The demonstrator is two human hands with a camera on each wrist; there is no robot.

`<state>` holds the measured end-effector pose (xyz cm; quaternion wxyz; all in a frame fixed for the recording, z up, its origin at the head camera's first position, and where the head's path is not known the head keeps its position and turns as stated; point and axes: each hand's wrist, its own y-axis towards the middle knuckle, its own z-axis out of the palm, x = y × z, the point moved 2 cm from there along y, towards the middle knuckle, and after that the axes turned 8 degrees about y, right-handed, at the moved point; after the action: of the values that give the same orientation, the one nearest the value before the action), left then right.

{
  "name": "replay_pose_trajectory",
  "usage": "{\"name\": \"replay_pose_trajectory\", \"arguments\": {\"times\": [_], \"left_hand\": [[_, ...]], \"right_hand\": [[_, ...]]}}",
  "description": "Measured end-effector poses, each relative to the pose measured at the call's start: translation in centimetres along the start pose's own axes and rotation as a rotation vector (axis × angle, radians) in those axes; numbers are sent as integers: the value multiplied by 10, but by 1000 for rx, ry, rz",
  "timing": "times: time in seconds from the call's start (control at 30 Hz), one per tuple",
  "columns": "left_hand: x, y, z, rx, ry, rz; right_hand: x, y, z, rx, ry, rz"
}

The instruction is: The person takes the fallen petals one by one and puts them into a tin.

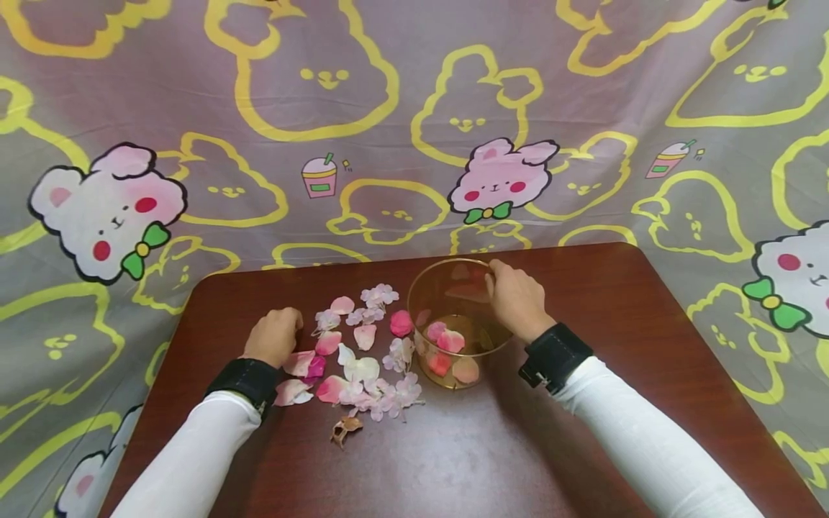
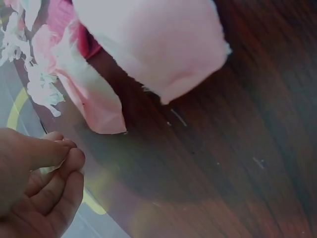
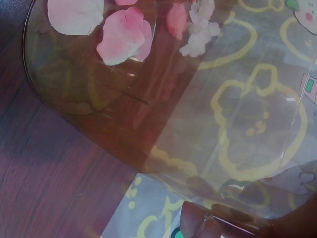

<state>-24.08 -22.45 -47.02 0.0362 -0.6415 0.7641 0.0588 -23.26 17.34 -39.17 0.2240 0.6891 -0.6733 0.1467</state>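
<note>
A clear glass bowl stands on the brown table with a few pink petals inside. My right hand grips its far right rim; in the right wrist view its fingertips show through the glass beside the bowl and its petals. Left of the bowl lie several loose pink and white petals and blossoms. My left hand rests curled at the pile's left edge. Close up, its thumb and fingers pinch a pale sliver of petal, near a big pink petal.
A dried brown bit lies in front of the petal pile. A cloth printed with bunnies hangs behind and around the table. The table's rounded far corners sit near the cloth.
</note>
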Motion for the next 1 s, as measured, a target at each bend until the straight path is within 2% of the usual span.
{"name": "replay_pose_trajectory", "arguments": {"times": [0.2,0.3,0.53,0.8,1.0], "left_hand": [[-5,0,-6,-17,-2,2],[-12,-1,-11,-28,-4,24],[-34,-1,-20,-79,-15,93],[-60,-2,-31,-68,-87,110],[-77,-5,-38,-118,-80,141]], "right_hand": [[-1,0,0,-2,5,2],[0,-1,0,2,7,2],[-1,-1,0,1,6,-2],[-2,0,1,-2,4,-2],[-2,0,1,1,8,-7]]}}
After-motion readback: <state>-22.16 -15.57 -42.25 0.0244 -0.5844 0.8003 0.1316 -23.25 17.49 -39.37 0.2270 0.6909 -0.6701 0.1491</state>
